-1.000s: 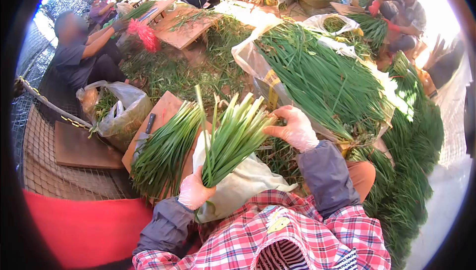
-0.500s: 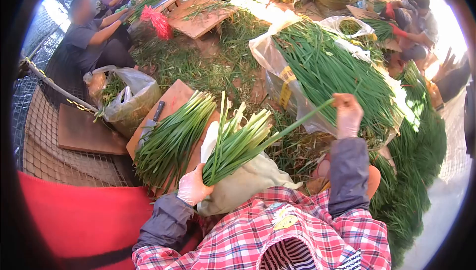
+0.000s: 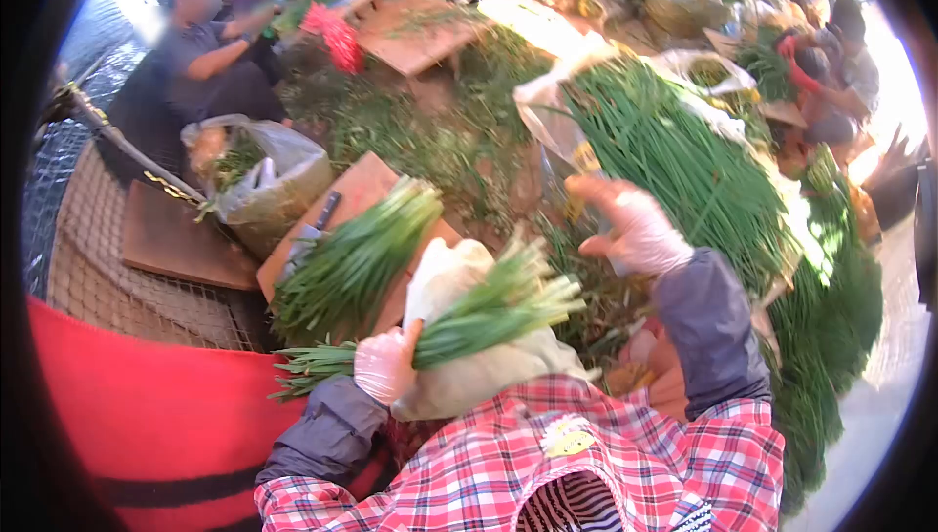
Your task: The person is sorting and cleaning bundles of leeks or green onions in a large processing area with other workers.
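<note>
My left hand (image 3: 385, 364), in a clear thin glove, is wrapped round a bunch of chives (image 3: 493, 315). Pale cut ends point to the upper right, and green leaf tips stick out on the other side of the hand. The bunch lies over a light cloth (image 3: 449, 273) on my lap. My right hand (image 3: 635, 229), gloved too, hovers to the right of those pale ends with its fingers apart, holding nothing. On a wooden board (image 3: 366, 180) to the left rests another bunch of chives (image 3: 357, 254), beside a knife (image 3: 329, 210).
A large heap of chives (image 3: 674, 151) lies on plastic at the right, with more chives (image 3: 831, 337) farther right. A plastic bag (image 3: 278, 190) stands at the left. Leaf scraps cover the ground (image 3: 440, 131). A person (image 3: 210, 63) sits at upper left, another (image 3: 845, 68) at upper right.
My right hand has moved left and opened; the chive stalk it held is no longer in it. The bunch in my left hand has tipped to lie flatter. The view has shifted slightly.
</note>
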The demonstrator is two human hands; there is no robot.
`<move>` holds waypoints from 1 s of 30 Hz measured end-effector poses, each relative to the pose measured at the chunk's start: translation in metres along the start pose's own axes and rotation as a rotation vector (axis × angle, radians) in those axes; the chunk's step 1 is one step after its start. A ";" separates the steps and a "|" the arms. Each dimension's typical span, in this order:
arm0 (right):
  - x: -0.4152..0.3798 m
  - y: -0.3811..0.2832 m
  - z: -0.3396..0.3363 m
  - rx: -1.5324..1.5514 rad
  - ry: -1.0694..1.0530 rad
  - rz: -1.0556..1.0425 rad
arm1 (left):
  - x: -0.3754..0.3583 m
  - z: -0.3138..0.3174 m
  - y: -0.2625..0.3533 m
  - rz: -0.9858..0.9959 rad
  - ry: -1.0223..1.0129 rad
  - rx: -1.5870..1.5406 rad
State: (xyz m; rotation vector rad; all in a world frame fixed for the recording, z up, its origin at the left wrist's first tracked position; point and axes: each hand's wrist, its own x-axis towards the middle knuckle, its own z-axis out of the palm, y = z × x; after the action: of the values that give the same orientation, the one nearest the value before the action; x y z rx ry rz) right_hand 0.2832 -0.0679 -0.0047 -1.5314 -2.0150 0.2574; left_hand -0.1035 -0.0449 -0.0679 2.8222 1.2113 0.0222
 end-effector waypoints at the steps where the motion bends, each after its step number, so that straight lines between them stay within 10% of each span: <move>1: 0.010 0.002 0.022 0.157 0.007 -0.116 | 0.001 -0.008 0.002 0.029 -0.017 0.057; 7: 0.015 -0.013 0.089 -0.229 -0.492 -0.103 | -0.001 -0.019 -0.003 0.097 0.022 0.123; 11: -0.011 0.012 0.101 -0.132 -0.112 0.137 | 0.000 -0.018 -0.011 0.015 0.007 0.040; 13: -0.042 0.066 0.119 0.397 0.263 0.493 | -0.004 -0.016 -0.022 -0.086 -0.056 -0.189; 15: -0.083 0.066 0.125 0.606 0.181 0.882 | -0.003 -0.031 -0.021 -0.174 -0.166 -0.357; 16: -0.117 0.072 0.149 0.460 -0.166 0.913 | -0.001 -0.025 -0.024 -0.230 -0.186 -0.422; 17: -0.149 0.085 0.176 0.009 -0.719 0.436 | -0.003 -0.018 -0.025 -0.294 -0.214 -0.483; 18: -0.152 0.058 0.174 0.025 -1.036 0.572 | -0.002 -0.011 -0.026 -0.321 -0.222 -0.593; 21: -0.149 0.046 0.157 0.071 -0.769 0.600 | 0.004 -0.008 -0.022 -0.358 -0.200 -0.808; 25: -0.062 0.023 0.067 0.480 0.312 0.629 | 0.015 -0.005 -0.011 -0.359 -0.180 -0.728; 27: -0.016 -0.010 0.027 0.218 0.392 0.150 | 0.019 0.003 -0.004 -0.343 -0.193 -0.720; 30: 0.006 -0.013 0.067 -0.247 0.156 0.059 | 0.021 0.015 0.003 -0.328 -0.156 -0.684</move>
State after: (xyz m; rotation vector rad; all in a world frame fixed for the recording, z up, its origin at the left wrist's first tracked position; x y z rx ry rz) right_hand 0.2348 -0.0537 -0.0506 -1.7059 -1.9358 -0.0902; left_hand -0.0868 -0.0327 -0.0827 1.9917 1.3006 0.1612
